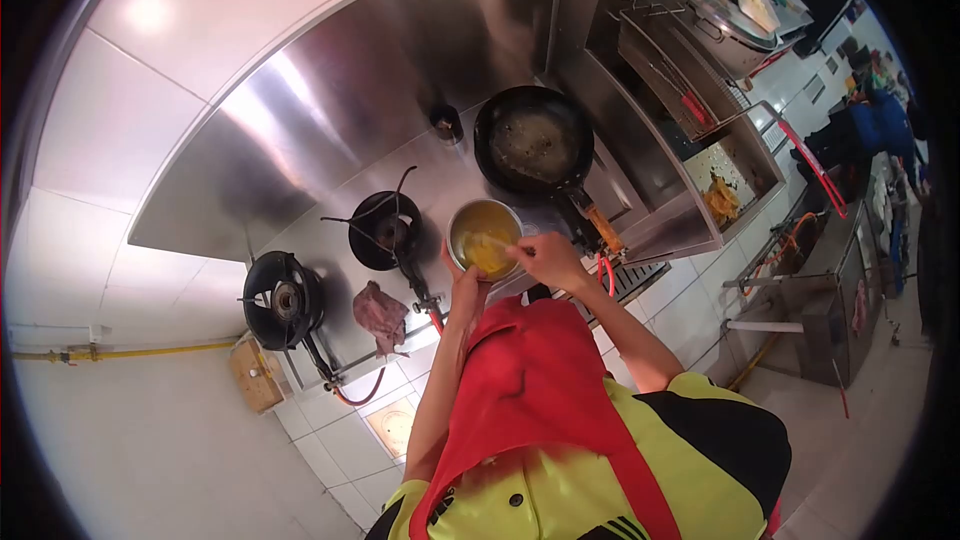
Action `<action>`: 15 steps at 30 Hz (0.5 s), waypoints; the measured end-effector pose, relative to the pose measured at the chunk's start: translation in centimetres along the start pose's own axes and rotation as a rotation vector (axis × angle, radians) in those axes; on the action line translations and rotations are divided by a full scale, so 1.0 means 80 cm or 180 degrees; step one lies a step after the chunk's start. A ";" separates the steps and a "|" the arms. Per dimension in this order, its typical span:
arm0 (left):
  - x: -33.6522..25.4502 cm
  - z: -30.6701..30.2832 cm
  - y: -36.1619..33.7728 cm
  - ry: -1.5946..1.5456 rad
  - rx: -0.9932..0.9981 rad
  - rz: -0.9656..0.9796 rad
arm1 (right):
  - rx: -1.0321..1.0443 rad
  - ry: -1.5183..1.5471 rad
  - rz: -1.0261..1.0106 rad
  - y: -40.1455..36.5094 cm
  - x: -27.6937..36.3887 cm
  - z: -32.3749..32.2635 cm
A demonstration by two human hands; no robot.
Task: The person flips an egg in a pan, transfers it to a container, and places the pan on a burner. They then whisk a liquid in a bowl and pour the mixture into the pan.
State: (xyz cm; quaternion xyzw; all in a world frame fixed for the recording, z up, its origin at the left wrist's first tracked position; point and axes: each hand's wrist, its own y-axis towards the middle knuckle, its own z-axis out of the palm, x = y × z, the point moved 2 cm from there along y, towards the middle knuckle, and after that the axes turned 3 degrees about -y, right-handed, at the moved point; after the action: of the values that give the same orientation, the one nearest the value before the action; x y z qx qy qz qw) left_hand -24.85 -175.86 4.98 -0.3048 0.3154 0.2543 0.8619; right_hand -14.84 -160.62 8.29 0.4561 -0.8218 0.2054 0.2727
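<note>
My left hand (468, 286) is closed on the near-left side of a round metal bowl (457, 231). Yellow liquid, resembling beaten egg (486, 250), lies in the bowl. My right hand (548, 260) is at the bowl's right rim, its fingers closed round a thin stirring utensil (499, 241) that reaches into the liquid; its exact kind is too small to make out. Just beyond the bowl, a black frying pan (535, 140) with an oily-looking base sits on the stove, its handle pointing towards my right arm.
Two black gas burners, a middle one (385, 230) and a left one (284, 300), stand on the steel counter. A crumpled cloth (381, 318) lies between them. A dark cup (446, 124) stands by the backsplash. At right is a fryer station (690, 90) with a red-handled tool.
</note>
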 end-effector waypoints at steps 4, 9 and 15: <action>0.003 0.004 0.008 0.0232 -0.0039 0.0067 | 0.0341 -0.0229 0.0146 -0.004 -0.002 -0.007; 0.007 0.000 0.010 0.0072 0.0030 0.0049 | 0.0062 0.0141 0.0244 -0.003 -0.009 -0.005; -0.004 0.011 0.004 0.0102 0.0043 0.0006 | 0.0040 0.0186 0.0269 0.001 -0.018 0.002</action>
State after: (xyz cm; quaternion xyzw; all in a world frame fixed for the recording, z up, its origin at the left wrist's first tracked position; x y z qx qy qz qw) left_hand -24.93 -175.12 5.66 -0.3027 0.3312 0.2482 0.8585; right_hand -14.34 -159.76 7.25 0.4165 -0.8307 0.2351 0.2849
